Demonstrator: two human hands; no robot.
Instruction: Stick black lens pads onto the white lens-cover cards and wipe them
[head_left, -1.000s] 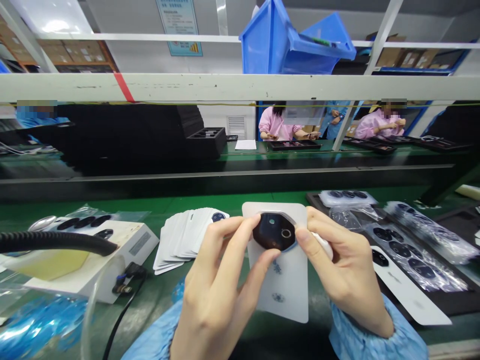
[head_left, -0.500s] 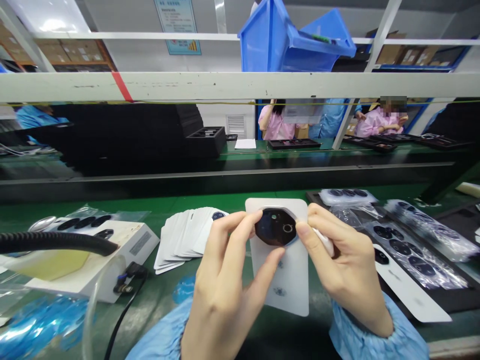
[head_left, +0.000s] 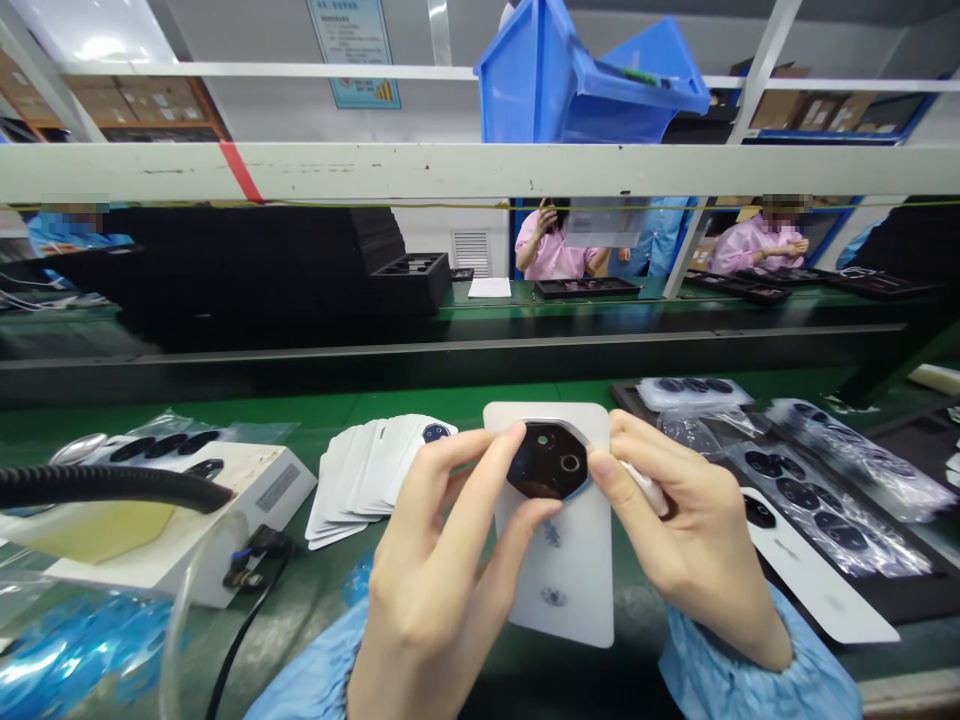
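A white phone back cover is held up in front of me, tilted slightly. At its upper part sits a dark, shiny camera lens cover with rounded corners. My left hand grips the lens cover by its edges, index fingertip at the upper left and thumb at the lower side. My right hand is closed on the back cover's right edge, its thumb beside the lens cover. A white rod-like piece also rests in the right hand; its full shape is hidden by the fingers.
A fanned stack of white back covers lies left of centre. Further left stand a white box, a black corrugated hose and blue film scraps. On the right, bagged lens covers lie near another back cover.
The back cover has shifted slightly left and down, with both hands still on it. The lens cover is tilted a little differently. My left hand has moved slightly left.
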